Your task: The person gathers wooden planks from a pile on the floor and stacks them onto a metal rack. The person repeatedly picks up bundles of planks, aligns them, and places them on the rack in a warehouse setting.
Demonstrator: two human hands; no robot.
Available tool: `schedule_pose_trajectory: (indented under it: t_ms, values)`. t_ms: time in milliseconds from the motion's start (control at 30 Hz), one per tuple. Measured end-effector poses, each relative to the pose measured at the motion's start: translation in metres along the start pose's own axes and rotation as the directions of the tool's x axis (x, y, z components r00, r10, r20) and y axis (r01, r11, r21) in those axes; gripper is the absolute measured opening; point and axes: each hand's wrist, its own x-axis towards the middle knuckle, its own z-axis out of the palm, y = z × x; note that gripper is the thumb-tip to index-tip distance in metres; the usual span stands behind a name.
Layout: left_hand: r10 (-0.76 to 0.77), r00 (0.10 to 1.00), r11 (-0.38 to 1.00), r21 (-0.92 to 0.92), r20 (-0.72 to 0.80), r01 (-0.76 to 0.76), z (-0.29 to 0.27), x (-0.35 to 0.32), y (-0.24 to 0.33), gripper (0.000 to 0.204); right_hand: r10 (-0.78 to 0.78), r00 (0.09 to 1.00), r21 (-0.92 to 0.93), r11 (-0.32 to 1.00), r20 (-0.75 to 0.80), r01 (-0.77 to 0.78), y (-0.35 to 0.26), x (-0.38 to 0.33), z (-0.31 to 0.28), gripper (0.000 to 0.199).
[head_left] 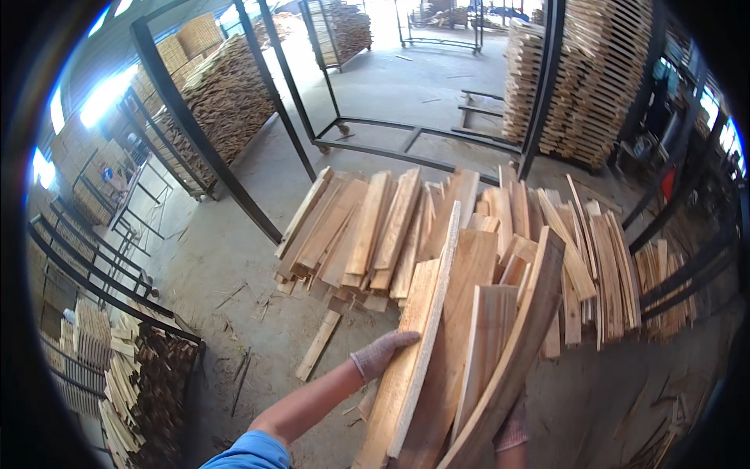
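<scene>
A bundle of several long wooden boards (461,313) is held between my hands, pointing up and away from me. My left hand (383,356), in a light knitted glove, grips the bundle's left side; its thumb lies on top and its other fingers are hidden underneath. At the right side my right hand (512,430), gloved too, is mostly covered by a dark-edged curved board (519,336), with its wrist showing below. Just beyond the bundle is a low pile of loose boards (375,227), lying roughly side by side, and more boards (609,266) lie to the right.
A black metal frame rack (422,141) on casters stands behind the pile. Tall board stacks (582,78) rise at the far right, with another stack (223,102) at the far left. Boards fill a rack (148,391) at the near left. Wood scraps litter the concrete floor (258,328).
</scene>
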Motion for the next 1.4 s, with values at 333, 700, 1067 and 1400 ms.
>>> schedule_pose_trajectory:
  t_ms: [333, 700, 1067, 1400]
  values:
    - [0.078, 0.969, 0.996, 0.059, -0.234, -0.066, -0.155, 0.040, 0.140, 0.041, 0.296, 0.949, 0.025, 0.953, 0.110, -0.301, 0.027, 0.115, 0.223, 0.064]
    - [-0.020, 0.975, 1.000, -0.009, -0.220, 0.018, -0.317, 0.096, 0.272, 0.047, 0.338, 0.941, -0.006, 0.941, -0.012, -0.338, 0.112, 0.230, 0.384, 0.071]
    - [0.541, 0.770, 0.457, 0.887, -0.340, 0.070, -0.466, 0.176, 0.423, 0.069, 0.025, 0.996, -0.869, 0.487, -0.083, -0.085, 0.239, 0.429, 0.539, 0.058]
    - [0.596, 0.679, 0.533, 0.843, -0.429, 0.066, -0.524, 0.187, 0.363, 0.065, -0.404, 0.902, -0.887, 0.458, -0.154, 0.054, 0.291, 0.423, 0.593, 0.068]
